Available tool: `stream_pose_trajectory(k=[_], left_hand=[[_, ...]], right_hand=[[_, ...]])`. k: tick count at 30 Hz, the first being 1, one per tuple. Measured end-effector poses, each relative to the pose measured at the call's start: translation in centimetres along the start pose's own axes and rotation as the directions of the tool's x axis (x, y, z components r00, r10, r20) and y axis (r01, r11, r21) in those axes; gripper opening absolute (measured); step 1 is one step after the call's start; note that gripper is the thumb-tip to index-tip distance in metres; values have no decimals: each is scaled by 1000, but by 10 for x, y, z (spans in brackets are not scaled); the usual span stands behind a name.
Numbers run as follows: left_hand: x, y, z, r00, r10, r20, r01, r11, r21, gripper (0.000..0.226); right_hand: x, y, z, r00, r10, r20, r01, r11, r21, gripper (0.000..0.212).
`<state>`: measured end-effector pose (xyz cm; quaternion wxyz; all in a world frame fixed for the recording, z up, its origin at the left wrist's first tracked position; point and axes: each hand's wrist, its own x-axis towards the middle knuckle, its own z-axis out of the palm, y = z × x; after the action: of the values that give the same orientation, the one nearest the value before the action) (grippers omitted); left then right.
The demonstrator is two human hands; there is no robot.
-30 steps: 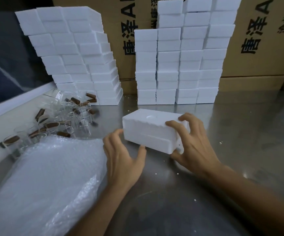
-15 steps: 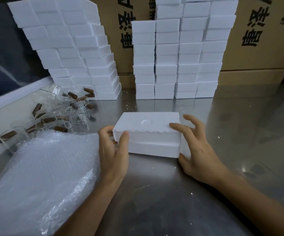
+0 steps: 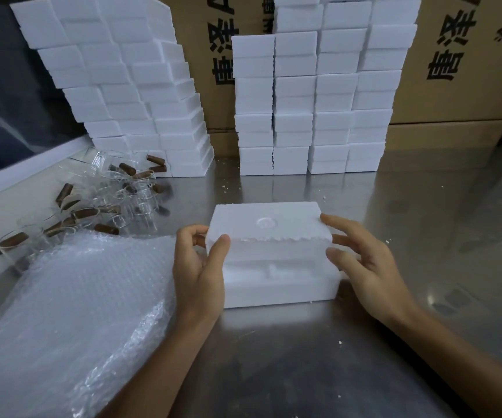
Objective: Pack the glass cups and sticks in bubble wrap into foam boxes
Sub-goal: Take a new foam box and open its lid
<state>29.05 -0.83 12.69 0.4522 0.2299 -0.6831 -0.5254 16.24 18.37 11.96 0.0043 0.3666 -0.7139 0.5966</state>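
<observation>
A white foam box sits on the steel table in front of me. Its lid (image 3: 266,224) is lifted off the base (image 3: 280,286), and a moulded recess shows in the gap. My left hand (image 3: 198,267) grips the lid's left end with thumb and fingers. My right hand (image 3: 361,260) holds the lid's right end, fingers spread along its edge. A pile of bubble wrap sheets (image 3: 63,321) lies at the left front. Behind it stand several glass cups (image 3: 117,194) with brown sticks (image 3: 129,169) among them.
Two blocks of stacked foam boxes stand at the back, a leaning left stack (image 3: 123,86) and a middle stack (image 3: 319,92). Cardboard cartons (image 3: 470,55) rise behind them. The steel table (image 3: 424,221) stretches to the right, with foam crumbs scattered on it.
The box was turned square to me and set down. My left hand went from its front face to the lid's left end. Both hands have now raised the lid off the base.
</observation>
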Motion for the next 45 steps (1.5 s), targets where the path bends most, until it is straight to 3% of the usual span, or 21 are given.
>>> stream_pose_trajectory(k=[7, 13, 18, 26, 34, 38, 45], left_hand=[[-1, 1, -1, 991, -88, 100, 101, 987, -126, 34], [1, -1, -3, 971, -171, 167, 189, 977, -98, 44], [3, -1, -3, 956, -219, 198, 238, 968, -81, 38], [7, -9, 1, 962, -264, 66, 254, 958, 134, 12], [21, -13, 2, 975, -220, 7, 215, 955, 204, 27], [30, -16, 0, 973, -219, 77, 197, 955, 223, 44], [33, -21, -3, 971, -216, 103, 180, 943, 281, 27]], right_hand=[[-1, 2, 1, 997, 83, -3, -83, 996, 11, 55], [0, 5, 0, 990, 141, 5, -141, 990, -9, 61], [4, 4, -1, 983, 178, 34, -177, 983, -40, 57], [6, 10, 0, 970, 243, -26, -244, 961, -129, 38], [28, 8, 13, 951, 308, -27, -309, 945, -106, 30], [39, 10, 20, 941, 339, 5, -337, 936, -96, 25], [39, 14, 17, 935, 354, 19, -351, 933, -78, 19]])
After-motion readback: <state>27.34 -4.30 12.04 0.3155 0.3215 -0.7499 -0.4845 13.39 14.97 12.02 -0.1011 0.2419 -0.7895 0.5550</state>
